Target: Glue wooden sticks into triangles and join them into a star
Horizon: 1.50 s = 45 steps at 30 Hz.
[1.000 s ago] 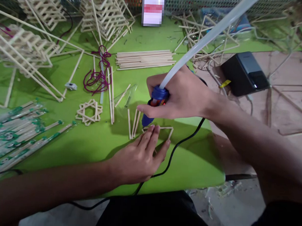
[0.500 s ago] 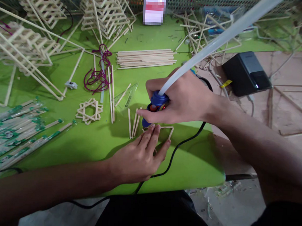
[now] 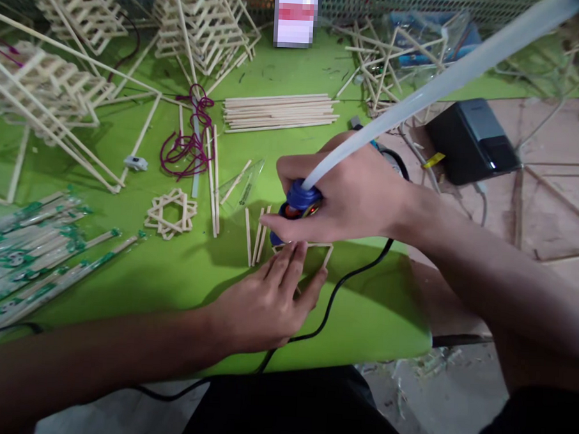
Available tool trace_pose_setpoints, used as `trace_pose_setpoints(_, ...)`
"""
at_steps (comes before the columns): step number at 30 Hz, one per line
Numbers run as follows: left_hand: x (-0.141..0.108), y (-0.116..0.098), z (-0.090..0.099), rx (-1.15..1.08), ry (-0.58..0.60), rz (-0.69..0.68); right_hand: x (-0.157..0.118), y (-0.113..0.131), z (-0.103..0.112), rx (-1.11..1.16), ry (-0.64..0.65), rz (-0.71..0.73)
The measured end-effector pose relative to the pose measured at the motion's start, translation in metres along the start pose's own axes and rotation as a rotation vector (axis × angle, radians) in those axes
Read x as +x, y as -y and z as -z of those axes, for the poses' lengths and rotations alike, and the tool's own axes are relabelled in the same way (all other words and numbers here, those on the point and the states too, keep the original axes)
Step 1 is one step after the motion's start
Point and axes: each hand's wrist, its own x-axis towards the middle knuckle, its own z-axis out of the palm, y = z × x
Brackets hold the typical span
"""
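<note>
My right hand [image 3: 343, 187] is wrapped round a blue glue gun [image 3: 304, 197] with a long translucent glue stick standing out of its back end. A small red light shows on its side. Its tip is hidden near the fingers of my left hand [image 3: 267, 296]. That hand lies flat, fingers extended, over a small frame of thin wooden sticks [image 3: 321, 245], part of which is covered. Just left of the frame stand out a few short sticks [image 3: 249, 237] lying on the green table [image 3: 362, 310].
Left are a wooden star [image 3: 171, 214], wrapped chopsticks [image 3: 38, 257] and purple string [image 3: 187, 152]. Behind lie a row of sticks [image 3: 279, 113], a set square [image 3: 243, 186] and stacked stick structures [image 3: 199, 27]. A black box [image 3: 472, 142] is right; a black cable [image 3: 331, 295] crosses the front.
The glue gun has shifted slightly left with my right hand, and its glue stick leans further right. My left hand has stayed in place.
</note>
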Motion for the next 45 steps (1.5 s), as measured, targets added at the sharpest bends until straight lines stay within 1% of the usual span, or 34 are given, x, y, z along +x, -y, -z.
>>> trace_pose_setpoints(3, 0.0000, -0.0002, -0.0011, -0.008, -0.020, 0.012, 0.0004, 0.0010, 0.0012, 0.007, -0.001, -0.039)
trace_pose_setpoints(8, -0.0012, -0.0002, -0.0014, -0.009, 0.012, 0.008, 0.0004, 0.0022, 0.0025, 0.022, 0.032, -0.019)
trace_pose_setpoints(12, -0.0010, 0.0001, -0.0005, -0.028, -0.003, 0.014, -0.0003, 0.0031, 0.0051, 0.010, 0.021, -0.042)
trace_pose_setpoints(18, -0.0011, -0.0008, -0.0016, -0.019, 0.000, 0.017, -0.0001, 0.0033, 0.0045, -0.031, 0.033, 0.007)
trace_pose_setpoints(21, -0.0012, -0.0007, -0.0015, 0.002, 0.005, 0.013, 0.0000, 0.0030, 0.0032, -0.038, 0.020, -0.001)
trace_pose_setpoints(28, 0.0004, 0.0009, 0.0011, 0.031, 0.007, -0.005, 0.0002, 0.0036, 0.0032, -0.024, 0.043, -0.003)
trace_pose_setpoints(33, -0.0002, 0.0008, -0.0003, 0.031, -0.022, 0.010, 0.0002, 0.0030, 0.0028, -0.046, 0.023, -0.005)
trace_pose_setpoints(38, -0.0003, 0.0009, 0.0005, 0.005, 0.031, 0.001, -0.0005, 0.0058, 0.0021, -0.039, 0.016, 0.011)
trace_pose_setpoints(42, 0.0005, 0.0009, 0.0020, 0.019, 0.012, 0.002, -0.0009, 0.0059, 0.0029, -0.052, 0.037, -0.005)
trace_pose_setpoints(45, 0.0004, 0.0010, 0.0021, 0.017, 0.002, -0.004, -0.0008, 0.0051, 0.0015, -0.064, -0.001, 0.017)
